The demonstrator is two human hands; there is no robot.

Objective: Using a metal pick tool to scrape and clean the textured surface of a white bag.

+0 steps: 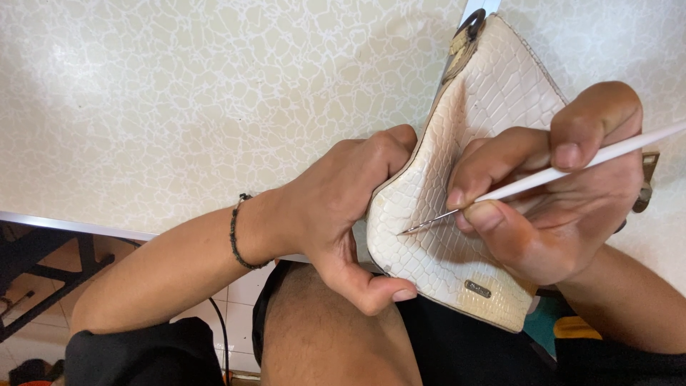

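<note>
The bag (pixel 457 207) looks like leather embossed with a scaly, reptile-skin grain, cream-white with a soft sheen and a yellower tint toward its bottom corner. A small metal plate (pixel 477 289) on it is dull grey, and the ring (pixel 471 23) at its top looks like dark metal. The brush (pixel 543 176) has a smooth, matt white handle, likely plastic or painted wood, and a thin shiny metal ferrule at the tip. The table (pixel 179 107) is smooth and faintly glossy, pale with a crackle-vein pattern like laminate. The bracelet (pixel 236 232) is of small dark beads.
</note>
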